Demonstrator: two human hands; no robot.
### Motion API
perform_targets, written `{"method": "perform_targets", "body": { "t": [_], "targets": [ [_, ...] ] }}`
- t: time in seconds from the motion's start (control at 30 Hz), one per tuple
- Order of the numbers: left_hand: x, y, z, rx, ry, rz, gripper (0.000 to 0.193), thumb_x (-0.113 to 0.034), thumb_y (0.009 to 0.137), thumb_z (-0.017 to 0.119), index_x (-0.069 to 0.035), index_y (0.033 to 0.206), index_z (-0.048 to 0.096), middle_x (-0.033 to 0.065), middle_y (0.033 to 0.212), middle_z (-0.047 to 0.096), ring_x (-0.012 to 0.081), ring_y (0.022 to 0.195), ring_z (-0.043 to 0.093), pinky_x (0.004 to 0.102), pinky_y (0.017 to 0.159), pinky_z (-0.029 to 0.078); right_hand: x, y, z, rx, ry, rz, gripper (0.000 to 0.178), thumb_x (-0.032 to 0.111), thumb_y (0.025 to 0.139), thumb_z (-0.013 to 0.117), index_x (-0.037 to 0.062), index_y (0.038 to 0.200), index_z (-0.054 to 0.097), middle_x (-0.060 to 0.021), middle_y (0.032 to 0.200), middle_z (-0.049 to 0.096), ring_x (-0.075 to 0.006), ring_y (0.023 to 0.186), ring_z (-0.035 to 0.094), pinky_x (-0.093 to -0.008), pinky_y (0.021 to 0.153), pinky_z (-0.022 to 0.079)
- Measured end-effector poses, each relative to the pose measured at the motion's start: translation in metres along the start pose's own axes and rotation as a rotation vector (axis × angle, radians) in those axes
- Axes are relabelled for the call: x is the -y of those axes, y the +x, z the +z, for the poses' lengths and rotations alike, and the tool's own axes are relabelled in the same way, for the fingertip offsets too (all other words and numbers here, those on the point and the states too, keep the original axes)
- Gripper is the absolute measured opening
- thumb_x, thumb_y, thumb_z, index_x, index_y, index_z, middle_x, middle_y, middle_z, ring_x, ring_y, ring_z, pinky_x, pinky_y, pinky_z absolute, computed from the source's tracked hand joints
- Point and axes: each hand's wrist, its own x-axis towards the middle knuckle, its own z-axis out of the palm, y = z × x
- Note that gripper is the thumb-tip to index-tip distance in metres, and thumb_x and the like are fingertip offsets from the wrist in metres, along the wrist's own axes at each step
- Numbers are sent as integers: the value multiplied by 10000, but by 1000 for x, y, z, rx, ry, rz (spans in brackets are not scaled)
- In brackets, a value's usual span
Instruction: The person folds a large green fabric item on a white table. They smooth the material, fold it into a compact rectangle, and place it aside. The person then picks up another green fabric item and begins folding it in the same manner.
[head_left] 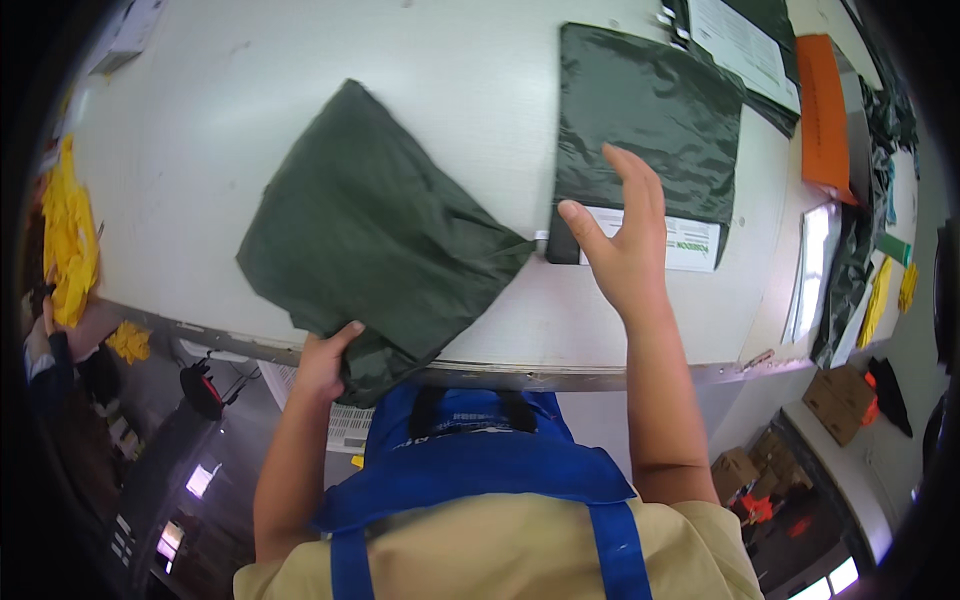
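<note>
A dark green cloth (pixel 370 215), loosely folded with a pointed corner at the right, lies on the white table in front of me. My left hand (pixel 323 363) grips its lower edge by the table's front, thumb on top and the other fingers hidden underneath. My right hand (pixel 633 245) has its thumb and fingers apart and holds nothing. It is over the lower part of a flat, shiny dark green packet (pixel 645 115), and I cannot tell whether it touches. A white printed sheet (pixel 690 243) shows along the packet's lower end.
Another dark green packet with a white sheet (pixel 745 50) lies at the far right, beside an orange box (pixel 825 120). Yellow cloth (pixel 70 240) hangs over the table's left end, near another person's hand. A metal strip (pixel 530 380) edges the table (pixel 190 170).
</note>
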Motion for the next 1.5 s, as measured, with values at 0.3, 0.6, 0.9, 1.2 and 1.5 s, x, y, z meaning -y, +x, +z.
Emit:
{"method": "perform_targets", "body": {
  "t": [0.3, 0.6, 0.9, 1.2, 1.5],
  "targets": [
    [1, 0, 0, 121, -79, 52, 489, -30, 816, 676, 56, 1258, 485, 150, 1189, 595, 255, 1056, 596, 372, 910, 495, 84, 59, 59, 1024, 540, 480, 933, 427, 671, 807, -50, 1359, 396, -184, 1299, 518, -239, 1166, 522, -344, 1013, 389],
    [29, -16, 30, 67, 89, 85, 421, -107, 819, 660, 98, 1169, 549, 179, 1096, 651, 250, 940, 632, 340, 834, 492, 125, 26, 72, 889, -437, -29, 703, 219, 659, 787, -21, 1246, 483, -234, 1252, 555, -372, 1017, 624, -421, 874, 495],
    [38, -37, 64, 454, -421, -198, 334, -308, 984, 473, -120, 1258, 507, 60, 1237, 557, 187, 1087, 546, 341, 923, 460, 183, -74, 46, 782, -559, -435, 1040, 409, 580, 802, -132, 1330, 325, -254, 1094, 518, -388, 1002, 539, -448, 881, 437],
    [28, -52, 56, 841, 199, -63, 327, -227, 826, 594, 48, 999, 622, 72, 914, 630, 130, 780, 539, 292, 721, 418, 131, -114, 62, 519, -666, -211, 925, 241, 602, 791, -91, 1331, 330, -244, 1089, 555, -393, 1029, 552, -459, 894, 431],
    [-116, -42, -15, 357, 280, 560, 909, -413, 744, 769, 63, 1388, 339, 244, 1316, 492, 261, 1149, 509, 360, 944, 453, 202, -78, -25, 998, -318, -181, 761, 147, 620, 717, 65, 1308, 403, -225, 1096, 599, -405, 1009, 580, -437, 857, 475]
  ]
}}
